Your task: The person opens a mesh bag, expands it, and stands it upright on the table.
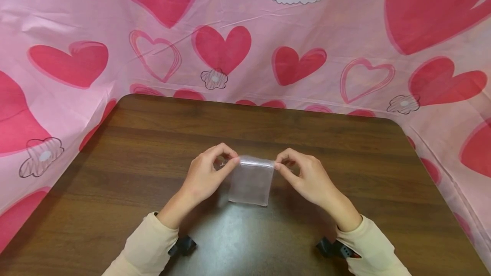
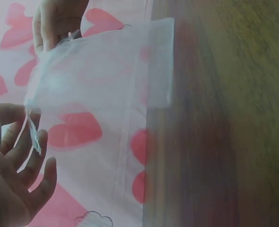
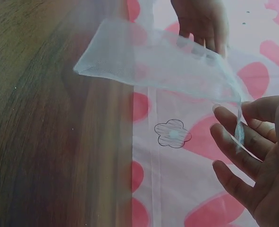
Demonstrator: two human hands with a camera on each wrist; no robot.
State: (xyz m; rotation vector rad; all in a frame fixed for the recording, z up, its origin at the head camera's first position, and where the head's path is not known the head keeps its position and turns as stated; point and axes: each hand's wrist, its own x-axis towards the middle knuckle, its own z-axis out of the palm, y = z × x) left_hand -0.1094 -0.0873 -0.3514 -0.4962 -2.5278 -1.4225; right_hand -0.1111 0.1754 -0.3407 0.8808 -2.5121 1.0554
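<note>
A small sheer white drawstring pouch [image 1: 251, 184] hangs between both hands above the table. My left hand [image 1: 209, 171] pinches its upper left corner between thumb and index finger. At the upper right corner, my right hand [image 1: 304, 176] pinches it the same way. In the left wrist view the pouch [image 2: 101, 71] is stretched flat, with a thin white cord [image 2: 34, 132] trailing by the fingers. Another cord [image 3: 239, 130] dangles beside the right fingers in the right wrist view. Through the thin mesh, nothing shows inside the pouch.
A dark brown wooden table [image 1: 153, 127] lies under the hands. Pink cloth [image 1: 261, 16] printed with red hearts hangs along its back and sides. Black devices, one at the left wrist [image 1: 183, 246] and one at the right wrist [image 1: 333, 248], sit below the cream sleeves.
</note>
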